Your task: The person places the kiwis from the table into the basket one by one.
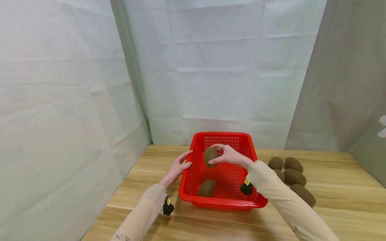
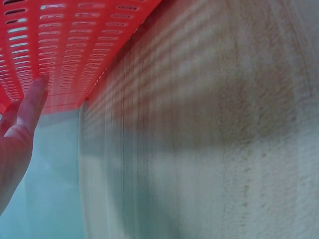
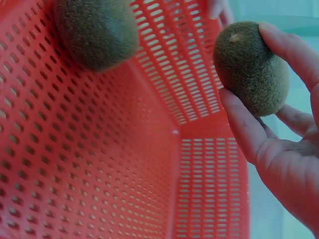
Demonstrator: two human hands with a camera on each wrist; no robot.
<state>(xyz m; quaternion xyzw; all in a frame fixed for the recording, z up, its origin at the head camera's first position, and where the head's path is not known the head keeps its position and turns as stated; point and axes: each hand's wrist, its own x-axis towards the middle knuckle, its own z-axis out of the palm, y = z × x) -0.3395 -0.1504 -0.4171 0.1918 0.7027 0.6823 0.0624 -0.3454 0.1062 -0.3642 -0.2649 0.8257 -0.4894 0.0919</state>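
Observation:
A red plastic basket [image 1: 221, 203] with slotted walls stands on the wooden table. My right hand [image 1: 227, 155] holds a brown fuzzy kiwi [image 1: 210, 156] over the basket; the right wrist view shows thumb and fingers pinching this kiwi [image 3: 251, 69] at its sides. Another kiwi [image 1: 206, 188] lies on the basket floor, near the front left corner. At the left rim, my left hand [image 1: 178, 167] holds the basket. The left wrist view shows a finger [image 2: 32, 104] against the slotted outer wall.
Several more kiwis [image 1: 295, 176] lie in a group on the table [image 1: 337, 197], right of the basket and partly behind my right forearm. Pale cloth sheets [image 1: 223, 83] hang behind and on the left of the table.

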